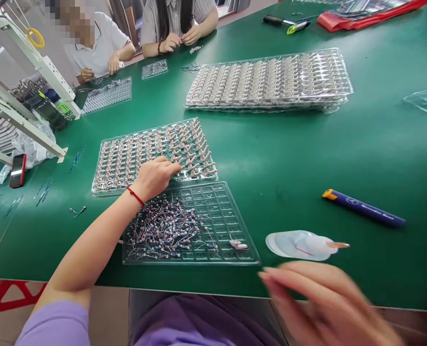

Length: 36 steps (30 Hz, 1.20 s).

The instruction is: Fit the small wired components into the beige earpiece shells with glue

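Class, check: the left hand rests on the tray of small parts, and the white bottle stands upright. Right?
No: the head view shows the white bottle lying on its side. The left hand does rest on the tray of small parts.

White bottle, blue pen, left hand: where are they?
white bottle (pixel 304 244): head view, its body.
blue pen (pixel 364 208): head view, mid-barrel.
left hand (pixel 154 177): head view, its back.

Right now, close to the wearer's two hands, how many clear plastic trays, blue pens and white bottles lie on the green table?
Clear plastic grid trays: 2 (tray of wired parts, tray of pink pieces)
Blue pen with orange tip: 1
White squeeze bottle, lying down: 1
Total: 4
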Motion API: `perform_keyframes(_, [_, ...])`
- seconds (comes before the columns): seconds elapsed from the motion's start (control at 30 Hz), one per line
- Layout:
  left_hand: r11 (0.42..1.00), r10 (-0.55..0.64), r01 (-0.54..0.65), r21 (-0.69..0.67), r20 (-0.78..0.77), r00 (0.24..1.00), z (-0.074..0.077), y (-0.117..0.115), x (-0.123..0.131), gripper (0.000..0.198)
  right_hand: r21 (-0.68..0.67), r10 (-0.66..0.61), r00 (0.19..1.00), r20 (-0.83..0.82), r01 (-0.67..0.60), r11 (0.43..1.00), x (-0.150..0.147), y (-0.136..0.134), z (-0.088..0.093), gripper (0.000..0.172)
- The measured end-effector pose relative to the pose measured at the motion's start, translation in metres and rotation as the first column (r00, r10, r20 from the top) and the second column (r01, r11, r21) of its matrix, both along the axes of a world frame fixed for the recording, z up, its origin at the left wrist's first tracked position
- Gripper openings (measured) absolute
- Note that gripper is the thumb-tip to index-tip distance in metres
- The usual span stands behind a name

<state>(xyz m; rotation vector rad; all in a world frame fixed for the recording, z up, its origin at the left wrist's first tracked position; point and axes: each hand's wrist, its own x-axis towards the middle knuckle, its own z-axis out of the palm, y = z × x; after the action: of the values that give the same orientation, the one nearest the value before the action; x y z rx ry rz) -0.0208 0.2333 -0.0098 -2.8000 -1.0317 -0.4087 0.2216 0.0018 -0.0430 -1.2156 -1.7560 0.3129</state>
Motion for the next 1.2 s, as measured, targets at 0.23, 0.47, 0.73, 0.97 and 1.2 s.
perform_keyframes(0.23, [0.992, 0.124, -0.116, -0.055, 0.181, 0.976, 0.033, -0.050, -0.032, 0.016, -0.034, 0.126, 0.954, 0.272, -0.122, 0.992, -0.039, 0.042, 0.012, 0.017])
perform_keyframes(0.47, [0.805, 0.490, -0.405, -0.432, 0.102, 0.866, 0.056, -0.139, -0.107, 0.009, 0.004, 0.160, 0.906, 0.392, -0.176, 0.984, -0.038, 0.043, 0.007, 0.031])
perform_keyframes(0.73, [0.680, 0.584, -0.391, -0.621, 0.135, 0.800, 0.029, -0.180, -0.134, 0.008, 0.109, 0.123, 0.828, 0.548, -0.216, 0.970, -0.040, 0.046, 0.013, 0.034])
perform_keyframes(0.97, [0.766, 0.577, -0.417, -0.489, 0.240, 0.780, 0.014, -0.186, -0.134, 0.012, 0.115, 0.202, 0.939, 0.279, -0.241, 0.964, -0.048, 0.040, 0.023, 0.012])
perform_keyframes(1.2, [0.830, 0.530, -0.420, -0.367, 0.284, 0.799, 0.008, -0.202, -0.133, 0.011, -0.256, 0.323, 0.937, -0.137, -0.348, 0.902, -0.056, 0.025, 0.028, 0.010])
